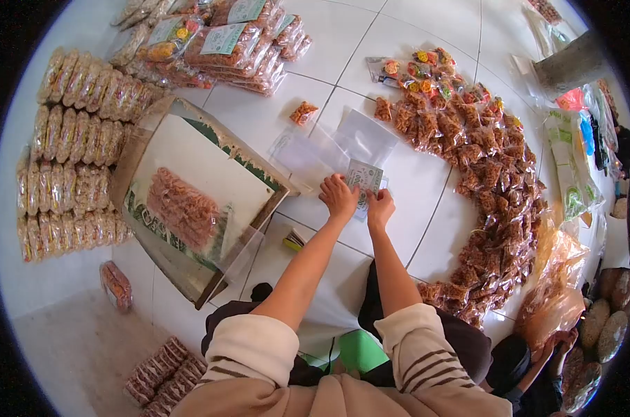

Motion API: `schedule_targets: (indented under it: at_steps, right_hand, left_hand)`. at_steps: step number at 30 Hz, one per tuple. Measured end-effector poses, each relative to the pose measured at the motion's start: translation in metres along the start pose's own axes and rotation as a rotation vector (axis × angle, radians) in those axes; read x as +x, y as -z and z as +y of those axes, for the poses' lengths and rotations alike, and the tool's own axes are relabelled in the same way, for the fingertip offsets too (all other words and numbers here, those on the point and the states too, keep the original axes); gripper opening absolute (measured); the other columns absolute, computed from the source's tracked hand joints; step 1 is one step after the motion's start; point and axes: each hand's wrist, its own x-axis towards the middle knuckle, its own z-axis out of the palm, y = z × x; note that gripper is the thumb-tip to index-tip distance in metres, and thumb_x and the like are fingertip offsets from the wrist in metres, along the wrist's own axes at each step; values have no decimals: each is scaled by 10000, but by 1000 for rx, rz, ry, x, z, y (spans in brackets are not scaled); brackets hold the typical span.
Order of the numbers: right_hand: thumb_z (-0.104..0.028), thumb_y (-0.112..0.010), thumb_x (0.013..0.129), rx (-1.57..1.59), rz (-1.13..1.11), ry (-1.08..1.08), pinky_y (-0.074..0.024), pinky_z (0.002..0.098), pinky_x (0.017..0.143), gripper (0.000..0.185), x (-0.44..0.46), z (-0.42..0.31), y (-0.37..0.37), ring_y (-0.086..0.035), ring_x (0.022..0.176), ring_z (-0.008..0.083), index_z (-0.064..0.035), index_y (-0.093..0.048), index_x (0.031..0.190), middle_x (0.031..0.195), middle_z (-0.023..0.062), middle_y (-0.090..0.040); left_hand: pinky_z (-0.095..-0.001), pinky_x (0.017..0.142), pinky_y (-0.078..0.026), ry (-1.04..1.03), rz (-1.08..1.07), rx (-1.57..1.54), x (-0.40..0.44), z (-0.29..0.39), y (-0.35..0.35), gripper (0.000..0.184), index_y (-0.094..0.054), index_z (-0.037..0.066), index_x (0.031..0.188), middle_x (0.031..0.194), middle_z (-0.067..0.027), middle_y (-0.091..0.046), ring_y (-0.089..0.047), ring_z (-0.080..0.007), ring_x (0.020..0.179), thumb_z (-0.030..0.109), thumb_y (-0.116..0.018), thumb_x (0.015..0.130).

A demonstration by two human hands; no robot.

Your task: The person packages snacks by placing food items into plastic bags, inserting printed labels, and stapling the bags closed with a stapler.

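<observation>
My right hand [380, 209] pinches the lower right edge of a printed green-and-white label [365, 176]. On its left side, the fingers of my left hand [338, 197] are bent and close on the label's edge. Just beyond the label lies a flat clear plastic bag [367, 135] on the white tile floor. Another clear plastic sheet or bag [305, 151] is spread to the left of it. A small packet of brown snack [303, 112] rests farther off on the tiles.
A cardboard box [155, 267] with a bag of pinkish-brown snack [183, 208] on top stands left. Many small snack packets [492, 187] curve along the right. Stacked bags [235, 52] lie at the back. A stapler-like object [295, 239] is near the box. Another person's hands [561, 342] appear lower right.
</observation>
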Motion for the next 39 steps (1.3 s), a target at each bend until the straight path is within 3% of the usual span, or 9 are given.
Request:
schedule_targets:
  at_steps: [8,11,16,22,24,26,30,35,39]
  right_hand:
    - [-155,-597,794,351,-82,57,-396,319,518,223,5,-28,25,-489,529,164,47,-542,718,567,116,-529]
    - [-153,-559,837,396,-111,113,-427,248,548,200,2,-63,35,-549,618,112,23,-549,741,677,58,-584]
    - [-114,-546,844,1256,-485,-78,-459,257,714,163,-48,-150,58,-563,832,116,-12,-538,971,925,38,-588]
    - [-32,-520,833,1117,-706,55,-457,291,759,254,-143,-178,50,-562,879,155,27,-500,1079,992,80,-586]
    - [-16,-500,830,955,-374,248,-454,290,752,251,-178,-160,45,-561,873,173,38,-508,1075,995,100,-586]
    - [-3,-476,829,814,-116,134,-451,293,753,246,-222,-140,50,-560,854,183,47,-515,1067,996,114,-585]
    - [36,-441,828,947,-207,-193,-452,311,790,280,-270,-77,46,-562,880,205,30,-484,1105,1034,109,-556]
    - [51,-414,835,1093,-365,-361,-464,338,805,317,-261,-67,27,-541,948,238,34,-442,1150,1088,122,-518]
    - [45,-410,843,1121,-318,-331,-468,347,813,305,-255,-83,26,-538,945,243,44,-438,1146,1086,126,-516]
  left_hand:
    - [-389,794,-405,-184,116,-710,19,5,13,480,-408,32,1134,1048,-215,-498,-493,-324,984,255,-621,766]
    - [-346,702,-456,-176,42,-828,28,26,79,366,-533,-6,994,828,-164,-619,-605,-285,783,259,-630,761]
    - [-329,685,-457,-294,-32,-813,24,13,189,392,-570,-23,921,837,-167,-629,-611,-246,775,300,-665,722]
    - [-282,645,-468,-434,152,-632,-35,-63,295,229,-605,20,869,768,-107,-644,-611,-175,696,216,-647,756]
    - [-276,622,-464,-345,118,-791,-52,-107,301,164,-599,26,835,746,-94,-633,-599,-155,672,172,-631,769]
    - [-292,582,-462,-430,425,-606,-70,-148,298,149,-590,27,777,691,-76,-612,-582,-170,617,164,-644,754]
    - [-378,767,-411,-290,459,-131,-95,-204,275,335,-531,74,964,870,-105,-557,-504,-264,870,147,-694,681]
    - [-454,802,-365,-86,559,-178,-139,-193,238,653,-333,115,1126,1088,-156,-361,-358,-347,1028,100,-713,595]
    - [-443,784,-370,-46,532,-231,-175,-155,244,610,-370,102,1077,1050,-135,-370,-375,-322,1011,122,-724,580]
